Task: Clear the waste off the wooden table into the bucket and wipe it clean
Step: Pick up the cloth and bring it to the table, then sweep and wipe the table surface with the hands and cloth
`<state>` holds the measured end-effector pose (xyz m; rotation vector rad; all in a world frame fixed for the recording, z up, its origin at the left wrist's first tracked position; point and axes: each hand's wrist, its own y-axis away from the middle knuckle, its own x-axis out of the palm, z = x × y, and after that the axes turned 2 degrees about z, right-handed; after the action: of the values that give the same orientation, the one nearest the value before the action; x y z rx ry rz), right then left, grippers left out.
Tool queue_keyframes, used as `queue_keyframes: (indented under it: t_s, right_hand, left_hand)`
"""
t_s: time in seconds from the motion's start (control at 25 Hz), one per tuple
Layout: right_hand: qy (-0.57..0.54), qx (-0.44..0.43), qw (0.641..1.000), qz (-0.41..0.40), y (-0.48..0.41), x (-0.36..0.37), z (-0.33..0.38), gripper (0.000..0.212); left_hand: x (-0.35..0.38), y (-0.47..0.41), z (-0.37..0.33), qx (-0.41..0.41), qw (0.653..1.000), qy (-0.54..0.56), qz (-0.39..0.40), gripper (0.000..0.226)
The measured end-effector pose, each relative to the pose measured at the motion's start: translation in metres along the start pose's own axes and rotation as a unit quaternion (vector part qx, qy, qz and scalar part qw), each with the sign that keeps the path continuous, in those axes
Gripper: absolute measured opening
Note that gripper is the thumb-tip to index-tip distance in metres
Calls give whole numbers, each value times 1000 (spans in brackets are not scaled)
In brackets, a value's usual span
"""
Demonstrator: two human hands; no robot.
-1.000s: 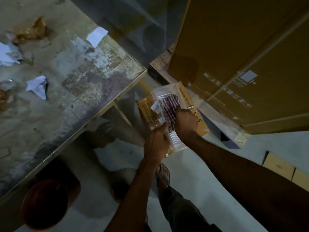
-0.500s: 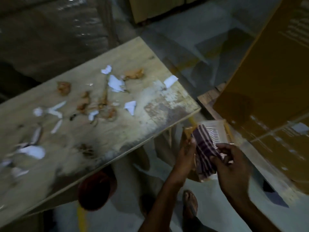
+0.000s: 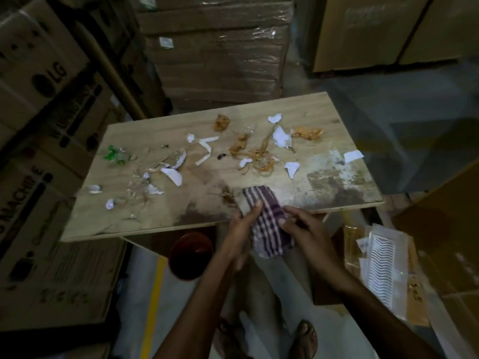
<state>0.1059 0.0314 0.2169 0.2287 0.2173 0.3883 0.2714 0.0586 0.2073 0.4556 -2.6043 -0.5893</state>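
A wooden table (image 3: 155, 221) fills the middle of the view. Waste lies scattered over it: white paper scraps (image 3: 281, 136), orange peel-like bits (image 3: 261, 161) and a green wrapper (image 3: 115, 154). Over the table's near edge, both hands hold a purple-and-white checked cloth (image 3: 267, 224). My left hand (image 3: 242, 229) grips its left side, thumb on top. My right hand (image 3: 302, 229) pinches its right side. A dark red bucket (image 3: 190, 255) stands on the floor under the near edge, left of my left arm.
Stacked cardboard boxes (image 3: 39, 99) stand left of the table, wrapped pallets (image 3: 215, 53) behind it, and large brown cartons at right. A clear plastic packet (image 3: 383, 265) lies on a box at lower right. My sandalled feet (image 3: 305, 338) stand on the floor below.
The cloth has come out of the clear packet and moved left to the table's near edge, held in both hands. The view has swung from the cartons to the whole table.
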Motion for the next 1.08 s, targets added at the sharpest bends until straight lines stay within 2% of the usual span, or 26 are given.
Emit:
queue_keyframes:
  t_s: [0.08, 0.24, 0.32, 0.48, 0.56, 0.64, 0.76, 0.88, 0.96, 1.08]
  right_hand:
    - [-6, -16, 999, 37, -4, 37, 13, 38]
    - [-94, -43, 989, 104, -15, 116, 50, 39]
    - [-61, -63, 987, 137, -19, 155, 64, 40]
    - [41, -65, 984, 160, -29, 226, 77, 24]
    - [44, -67, 984, 161, -34, 252, 79, 23]
    - [29, -54, 983, 172, -45, 277, 80, 22]
    - [-2, -17, 981, 192, -66, 315, 80, 20]
    - [10, -22, 981, 191, -88, 353, 76, 33]
    - [38, -57, 979, 190, -96, 379, 69, 47]
    - [127, -202, 958, 158, -97, 421, 61, 51]
  left_hand:
    - [-28, 12, -23, 19, 1000, -6, -17, 44]
    - [-99, 25, -52, 96, 995, -17, -33, 50]
    - [-136, 28, -65, 112, 991, -45, -58, 51]
    - [-196, 39, -94, 160, 973, -113, -126, 34]
    - [-223, 43, -105, 187, 960, -119, -171, 29]
    - [-250, 36, -108, 170, 963, -93, -186, 36]
    - [-282, 22, -104, 63, 978, 9, -200, 51]
    - [-309, 21, -99, 70, 962, 31, -261, 45]
    - [-333, 20, -100, 108, 951, 29, -289, 46]
    - [-370, 24, -110, 121, 950, 36, -285, 65]
